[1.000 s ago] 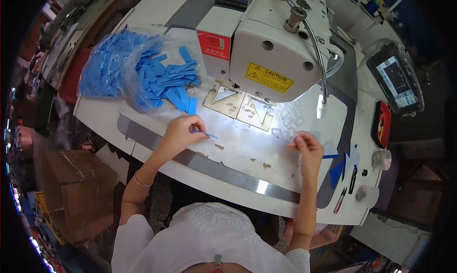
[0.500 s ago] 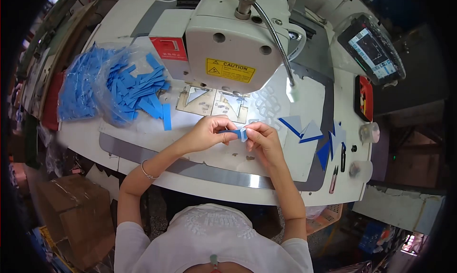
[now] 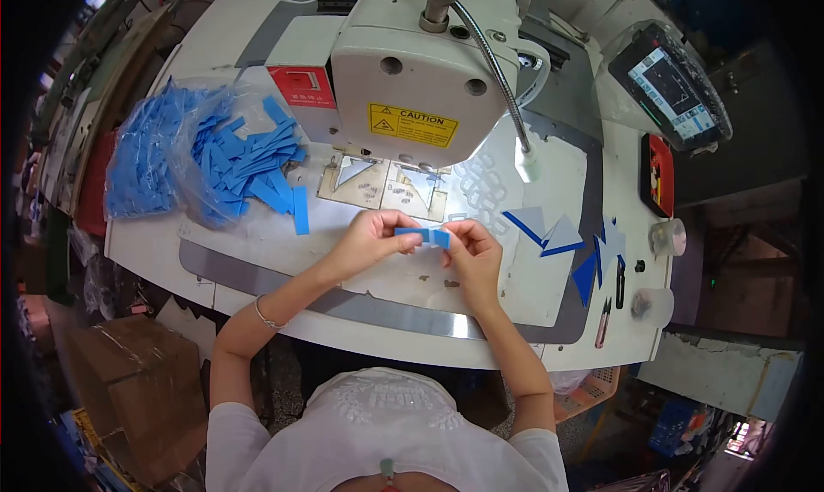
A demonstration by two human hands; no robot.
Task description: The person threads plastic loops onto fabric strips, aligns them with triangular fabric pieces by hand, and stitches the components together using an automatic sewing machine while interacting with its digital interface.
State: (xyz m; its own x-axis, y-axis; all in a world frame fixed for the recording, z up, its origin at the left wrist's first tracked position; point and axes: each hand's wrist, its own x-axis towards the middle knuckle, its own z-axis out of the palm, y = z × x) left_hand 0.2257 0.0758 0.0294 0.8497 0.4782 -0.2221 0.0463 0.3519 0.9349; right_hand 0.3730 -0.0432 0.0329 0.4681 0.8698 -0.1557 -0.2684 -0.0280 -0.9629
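Observation:
Between my two hands, in front of the sewing machine, a short blue strip (image 3: pixel 410 232) is stretched out level. A pale, translucent piece, which looks like a plastic loop (image 3: pixel 433 236), sits around or against its middle; I cannot tell which. My left hand (image 3: pixel 384 237) pinches the strip's left part between thumb and fingers. At the strip's right end, the fingers of my right hand (image 3: pixel 470 247) are closed on it. Just beyond my hands lies a template plate (image 3: pixel 369 193) with triangular cut-outs. Several similar translucent loops (image 3: pixel 485 191) are scattered to its right.
The sewing machine head (image 3: pixel 412 88) stands over the plate. A clear bag of blue strips (image 3: pixel 163 161) spills on the left, with one loose strip (image 3: pixel 300 210) beside it. Right are grey-and-blue triangles (image 3: pixel 562 236), snips (image 3: pixel 603 322), a red-and-black tray (image 3: pixel 657 176) and a control screen (image 3: pixel 674 93).
The blue strip has gone from folded at the translucent loop to drawn out flat between both hands. My hands have shifted only slightly.

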